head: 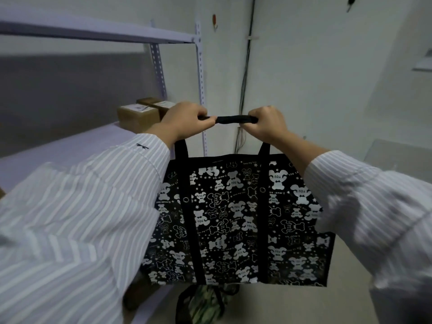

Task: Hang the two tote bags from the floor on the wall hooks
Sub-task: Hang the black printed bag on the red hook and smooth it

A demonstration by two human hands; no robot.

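From the head view, neither bag hangs yet. The left hand (187,120) and right hand (266,123), fingers curled tight around the black handle (235,119), hold the bear-print tote bag (236,220) up at frame centre. The second bag (205,305) lies on the floor, bottom centre. A possible hook (214,21) shows top centre.

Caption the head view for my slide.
Both hands, left and right, lift the bear-print tote by its handle.

Left hand (187,120) and right hand (266,123) raised, seemingly both fisted.
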